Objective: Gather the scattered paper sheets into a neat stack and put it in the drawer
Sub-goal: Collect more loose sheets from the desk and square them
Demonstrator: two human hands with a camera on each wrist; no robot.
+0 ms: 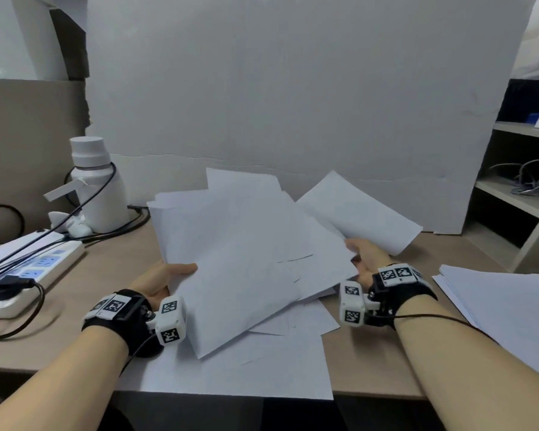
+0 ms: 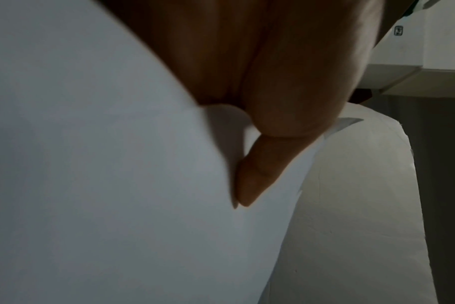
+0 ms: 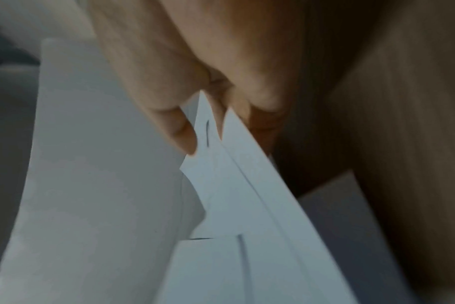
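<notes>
Your left hand (image 1: pixel 159 279) reaches in from the lower left with the forearm low over the pale wooden desk (image 1: pixel 112 269), thumb laid flat on top of the loose bundle of white paper sheets (image 1: pixel 240 253) and the fingers hidden beneath it. The left wrist view shows that thumb (image 2: pixel 257 174) pressing down on the top sheet, so the hand is pinching the bundle's left edge. Your right hand (image 1: pixel 366 259) comes in from the right, palm turned inward, and grasps the bundle's right edge. In the right wrist view its fingertips (image 3: pixel 185 135) close on the corners of several fanned sheets.

The bundle is lifted and tilted between your two hands, its sheets uneven and splayed at the far end. More white sheets (image 1: pixel 262 365) lie flat on the desk below it, reaching the near edge. A separate pile of white paper (image 1: pixel 504 306) rests on the desk to your right, well apart from the hands.
</notes>
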